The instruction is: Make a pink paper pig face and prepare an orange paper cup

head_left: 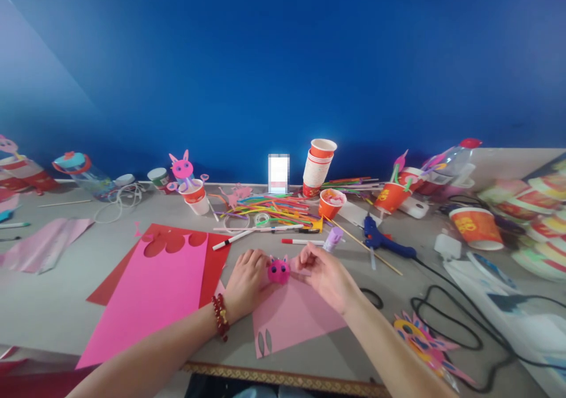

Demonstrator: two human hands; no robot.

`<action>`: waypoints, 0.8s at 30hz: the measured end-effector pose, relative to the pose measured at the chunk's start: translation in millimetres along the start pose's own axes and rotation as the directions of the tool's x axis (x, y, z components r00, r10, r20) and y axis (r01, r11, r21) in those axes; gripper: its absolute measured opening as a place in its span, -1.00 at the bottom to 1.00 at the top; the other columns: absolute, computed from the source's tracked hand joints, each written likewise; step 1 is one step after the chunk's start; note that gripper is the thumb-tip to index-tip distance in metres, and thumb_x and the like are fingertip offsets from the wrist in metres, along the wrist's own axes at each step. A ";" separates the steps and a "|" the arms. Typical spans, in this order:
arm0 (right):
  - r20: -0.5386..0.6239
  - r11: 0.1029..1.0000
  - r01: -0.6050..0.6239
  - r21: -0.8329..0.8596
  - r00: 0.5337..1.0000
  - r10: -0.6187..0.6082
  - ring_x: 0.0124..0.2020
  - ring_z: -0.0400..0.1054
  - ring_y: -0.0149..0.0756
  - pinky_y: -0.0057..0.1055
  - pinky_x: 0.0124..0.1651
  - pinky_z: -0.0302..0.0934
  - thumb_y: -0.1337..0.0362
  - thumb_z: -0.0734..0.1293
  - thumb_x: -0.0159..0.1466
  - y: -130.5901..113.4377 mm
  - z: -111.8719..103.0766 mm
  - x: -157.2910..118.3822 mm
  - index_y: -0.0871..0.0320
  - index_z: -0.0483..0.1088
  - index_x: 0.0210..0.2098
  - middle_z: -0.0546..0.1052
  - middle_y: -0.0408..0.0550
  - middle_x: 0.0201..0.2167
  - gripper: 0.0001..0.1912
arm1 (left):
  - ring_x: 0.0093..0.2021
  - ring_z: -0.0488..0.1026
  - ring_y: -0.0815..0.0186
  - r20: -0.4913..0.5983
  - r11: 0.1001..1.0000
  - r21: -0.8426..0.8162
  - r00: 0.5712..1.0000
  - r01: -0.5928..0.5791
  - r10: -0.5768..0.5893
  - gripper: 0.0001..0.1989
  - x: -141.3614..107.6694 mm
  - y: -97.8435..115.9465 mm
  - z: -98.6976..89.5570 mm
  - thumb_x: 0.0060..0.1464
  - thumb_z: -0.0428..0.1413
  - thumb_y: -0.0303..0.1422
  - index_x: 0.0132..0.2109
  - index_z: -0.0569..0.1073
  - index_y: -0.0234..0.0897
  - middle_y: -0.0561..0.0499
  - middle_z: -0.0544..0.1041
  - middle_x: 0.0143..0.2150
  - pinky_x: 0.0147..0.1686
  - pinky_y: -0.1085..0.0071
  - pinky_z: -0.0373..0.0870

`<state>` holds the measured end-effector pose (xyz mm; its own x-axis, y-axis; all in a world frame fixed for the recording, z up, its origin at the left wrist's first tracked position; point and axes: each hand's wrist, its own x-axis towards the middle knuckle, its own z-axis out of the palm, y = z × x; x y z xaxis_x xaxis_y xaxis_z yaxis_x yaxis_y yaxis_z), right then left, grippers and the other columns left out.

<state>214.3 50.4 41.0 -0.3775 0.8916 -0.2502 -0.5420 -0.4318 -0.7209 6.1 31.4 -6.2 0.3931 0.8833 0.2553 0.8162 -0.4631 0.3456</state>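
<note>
The small pink face (278,272) with two dark eyes and short ears is between the two hands, over the pale pink sheet (300,312). The left hand (248,283) holds it by its near side, thumb below and fingers along the edge. The right hand (325,274) is just beside its other side, fingers bent and narrow; whether they pinch anything I cannot tell. The face is small and looks like paper, so a hard squeeze from the left hand could crease it, and a brush from the right fingers could bend an ear.

Just beyond the right hand stands a tube with a lilac cap (336,234), with a red-ended marker (300,242) lying near it; a careless reach forward could tip the one or roll the other. Farther to the right of that hand lies the blue glue gun (389,239). Its black cord (446,295) loops over the worktop (48,321) beside the right forearm, and a sleeve or wrist catching it could drag the gun. Left of the left hand, the bright pink sheet (154,298) lies over a red sheet (214,277); the left forearm could shift both by leaning on them.
</note>
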 end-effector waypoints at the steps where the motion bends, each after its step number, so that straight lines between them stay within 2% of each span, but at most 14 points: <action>1: 0.002 1.000 0.003 0.000 1.000 -0.003 -0.39 0.29 -0.33 -0.31 -0.17 0.25 0.06 0.46 0.13 -0.6 -0.5 -0.2 0.17 0.40 -0.59 0.41 -0.14 -0.54 -0.65 | -0.08 0.34 0.07 -0.004 1.000 0.001 1.000 0.000 0.000 -0.66 -0.2 -0.3 0.4 0.10 0.18 -0.14 -0.09 0.37 -0.26 -0.11 0.43 -0.09 -0.07 0.13 0.29; 5: 0.012 0.996 0.032 -0.078 0.999 -0.031 -0.32 0.33 -0.27 -0.31 -0.17 0.26 0.02 0.44 0.14 1.8 -2.2 0.4 0.16 0.38 -0.57 0.41 -0.12 -0.52 -0.63 | -0.08 0.35 0.07 -0.016 1.000 -0.005 1.000 -0.004 0.004 -0.65 -0.6 -2.0 1.8 0.09 0.19 -0.14 -0.09 0.37 -0.26 -0.10 0.43 -0.10 -0.07 0.14 0.29; 8: 0.012 0.966 0.078 -0.248 0.997 -0.078 -0.27 0.37 -0.25 -0.31 -0.12 0.26 0.04 0.45 0.13 10.2 -3.9 4.1 0.15 0.38 -0.51 0.44 -0.11 -0.44 -0.67 | -0.07 0.34 0.07 -0.017 1.000 0.000 1.000 -0.012 0.012 -0.64 -0.5 -3.1 2.6 0.09 0.19 -0.13 -0.07 0.37 -0.26 -0.10 0.43 -0.09 -0.07 0.14 0.29; 10: 0.008 0.897 0.125 -0.424 0.991 -0.134 -0.26 0.37 -0.25 -0.31 -0.11 0.25 0.08 0.47 0.12 16.9 -5.9 7.0 0.14 0.41 -0.42 0.46 -0.12 -0.37 -0.72 | -0.08 0.35 0.07 -0.018 1.000 0.008 1.000 -0.009 0.009 -0.64 -0.2 -3.6 2.9 0.09 0.19 -0.13 -0.07 0.37 -0.25 -0.09 0.43 -0.09 -0.07 0.14 0.29; 12: 0.009 0.783 0.183 -0.594 0.975 -0.221 -0.23 0.37 -0.23 -0.33 -0.12 0.25 0.09 0.47 0.11 22.0 -8.4 8.6 0.12 0.42 -0.33 0.47 -0.11 -0.33 -0.73 | -0.08 0.35 0.08 -0.018 1.000 0.016 1.000 -0.002 0.003 -0.65 0.0 -3.5 2.9 0.09 0.19 -0.13 -0.07 0.37 -0.24 -0.09 0.43 -0.10 -0.08 0.15 0.29; 14: 0.029 0.686 0.225 -0.692 0.958 -0.285 -0.18 0.38 -0.20 -0.33 -0.11 0.25 0.08 0.44 0.14 24.3 -10.6 8.7 0.11 0.42 -0.29 0.48 -0.09 -0.29 -0.73 | -0.08 0.35 0.07 -0.009 1.000 0.030 1.000 -0.004 0.004 -0.65 0.1 -2.9 2.4 0.11 0.17 -0.13 -0.07 0.37 -0.25 -0.10 0.42 -0.09 -0.08 0.14 0.30; 15: 0.033 0.672 0.232 -0.703 0.955 -0.295 -0.15 0.38 -0.18 -0.33 -0.09 0.25 0.07 0.42 0.16 24.4 -11.4 8.4 0.10 0.41 -0.28 0.48 -0.08 -0.28 -0.74 | -0.08 0.34 0.07 -0.005 0.999 0.038 1.000 -0.008 0.008 -0.64 0.0 -2.4 2.1 0.11 0.17 -0.12 -0.06 0.36 -0.26 -0.10 0.42 -0.09 -0.08 0.14 0.30; 21: -0.045 0.851 0.107 -0.515 0.987 -0.151 -0.15 0.39 -0.18 -0.27 -0.08 0.30 0.09 0.43 0.15 24.0 -15.0 10.8 0.09 0.42 -0.25 0.48 -0.07 -0.24 -0.74 | -0.09 0.34 0.07 0.002 0.999 0.039 1.000 -0.004 0.004 -0.66 -0.3 0.2 -0.1 0.08 0.20 -0.17 -0.07 0.36 -0.25 -0.10 0.42 -0.10 -0.09 0.14 0.31; 24: -0.045 0.847 0.123 -0.517 0.984 -0.171 -0.14 0.39 -0.18 -0.27 -0.08 0.29 0.14 0.45 0.12 27.9 -17.2 15.3 0.10 0.42 -0.26 0.50 -0.07 -0.24 -0.75 | -0.11 0.33 0.08 0.003 1.000 0.017 1.000 0.003 -0.003 -0.68 -0.1 0.4 -0.2 0.10 0.19 -0.18 -0.09 0.36 -0.24 -0.08 0.42 -0.12 -0.10 0.15 0.31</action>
<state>206.3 54.4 6.0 -0.2452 0.9575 -0.1521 -0.1171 -0.1849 -0.9757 6.3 31.1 -5.9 0.3916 0.8850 0.2519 0.8244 -0.4590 0.3313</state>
